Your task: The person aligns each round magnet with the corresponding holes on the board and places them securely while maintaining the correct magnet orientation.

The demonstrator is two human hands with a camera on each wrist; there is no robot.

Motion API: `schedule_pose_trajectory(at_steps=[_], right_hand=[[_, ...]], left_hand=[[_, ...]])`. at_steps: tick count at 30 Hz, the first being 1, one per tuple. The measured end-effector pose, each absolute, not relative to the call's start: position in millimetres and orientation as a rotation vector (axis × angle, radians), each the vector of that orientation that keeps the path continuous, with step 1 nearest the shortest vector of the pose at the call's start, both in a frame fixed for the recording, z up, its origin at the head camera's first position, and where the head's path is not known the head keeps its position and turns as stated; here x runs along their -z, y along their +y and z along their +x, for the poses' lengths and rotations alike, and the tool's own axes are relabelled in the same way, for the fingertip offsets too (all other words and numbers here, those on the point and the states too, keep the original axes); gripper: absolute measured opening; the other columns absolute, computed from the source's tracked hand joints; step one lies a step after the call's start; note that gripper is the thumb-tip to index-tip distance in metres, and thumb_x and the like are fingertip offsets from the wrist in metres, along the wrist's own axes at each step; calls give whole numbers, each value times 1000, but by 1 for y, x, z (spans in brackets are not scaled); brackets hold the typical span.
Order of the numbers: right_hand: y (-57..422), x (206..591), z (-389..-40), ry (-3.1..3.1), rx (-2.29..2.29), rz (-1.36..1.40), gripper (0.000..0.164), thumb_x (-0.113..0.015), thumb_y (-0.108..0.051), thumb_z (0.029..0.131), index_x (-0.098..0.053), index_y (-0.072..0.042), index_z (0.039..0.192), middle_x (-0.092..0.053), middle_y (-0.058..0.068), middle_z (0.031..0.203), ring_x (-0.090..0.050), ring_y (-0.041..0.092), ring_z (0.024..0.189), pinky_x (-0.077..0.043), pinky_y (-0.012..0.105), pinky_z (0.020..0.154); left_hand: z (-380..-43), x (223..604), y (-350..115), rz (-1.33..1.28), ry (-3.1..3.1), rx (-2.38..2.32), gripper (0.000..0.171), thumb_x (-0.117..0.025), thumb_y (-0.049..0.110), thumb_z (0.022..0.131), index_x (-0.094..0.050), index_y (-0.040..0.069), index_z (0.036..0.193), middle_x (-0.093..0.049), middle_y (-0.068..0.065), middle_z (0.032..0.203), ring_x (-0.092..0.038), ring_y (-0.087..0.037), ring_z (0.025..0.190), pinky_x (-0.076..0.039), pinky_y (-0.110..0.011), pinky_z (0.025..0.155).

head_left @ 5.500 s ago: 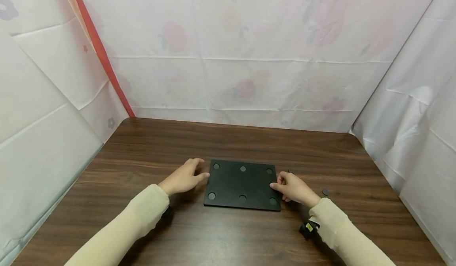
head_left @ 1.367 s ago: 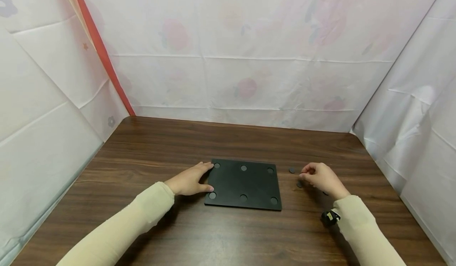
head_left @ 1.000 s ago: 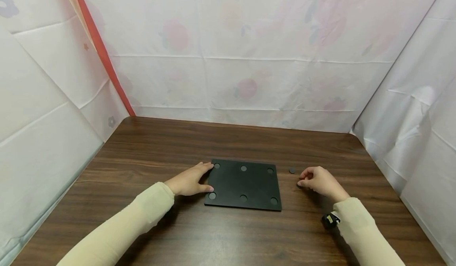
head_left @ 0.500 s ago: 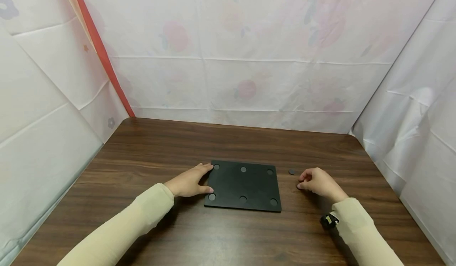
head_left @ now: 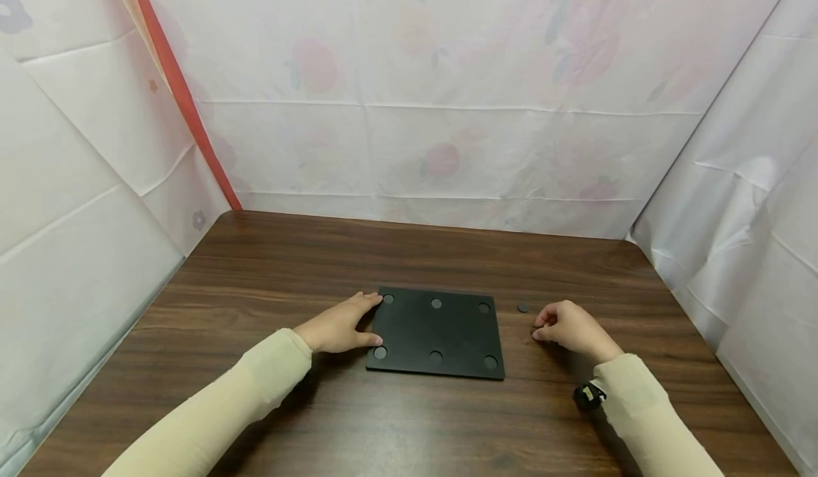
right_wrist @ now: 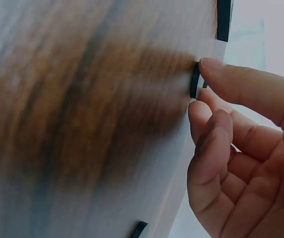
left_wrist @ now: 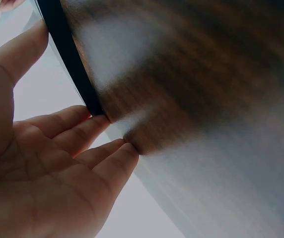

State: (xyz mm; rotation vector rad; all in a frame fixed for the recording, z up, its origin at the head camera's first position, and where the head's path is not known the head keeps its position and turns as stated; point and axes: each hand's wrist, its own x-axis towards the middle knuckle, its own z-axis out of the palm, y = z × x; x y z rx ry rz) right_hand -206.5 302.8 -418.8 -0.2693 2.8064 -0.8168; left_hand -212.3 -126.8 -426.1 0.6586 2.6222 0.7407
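Observation:
A flat black rectangular plate point(head_left: 441, 331) lies on the table, with several round recesses along its far and near edges. My left hand point(head_left: 335, 328) rests at the plate's left side, thumb and fingers spread along the edge, as the left wrist view also shows. To the right of the plate, my right hand point(head_left: 571, 329) holds a small black disc point(right_wrist: 195, 80) at the tabletop between thumb and fingertips, its other fingers curled in. A second dark disc point(head_left: 522, 307) lies between the plate and that hand, slightly farther back.
Another small black disc point(right_wrist: 140, 229) shows low in the right wrist view. The dark wood table point(head_left: 358, 250) ends at a pale patterned cloth point(head_left: 409, 143) behind, with more white cloth hanging on both sides.
Since the earliest frame, my right hand has moved right from the plate's edge and lowered its fingertips onto a disc. My left hand has come against the plate. The last half second shows little movement.

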Motion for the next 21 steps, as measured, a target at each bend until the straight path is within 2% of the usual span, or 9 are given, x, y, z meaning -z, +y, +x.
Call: schedule_pose_trajectory(at_steps=[13, 21], right_hand=[[303, 420, -207, 2795, 845, -215, 15, -77, -15, 82, -65, -7, 79, -58, -1, 68, -49, 13, 62, -41, 26, 53], [304, 418, -208, 2761, 878, -180, 12, -71, -13, 88, -64, -7, 79, -60, 2, 71, -51, 15, 63, -44, 28, 55]], left_hand=[[-213, 427, -127, 661, 2623, -748, 80, -71, 34, 90, -31, 3, 152, -26, -14, 161, -17, -38, 151, -23, -56, 119], [-213, 427, -127, 666, 2625, -738, 81, -71, 35, 90, -31, 4, 153, -25, -14, 162, -16, -38, 151, -23, -55, 119]])
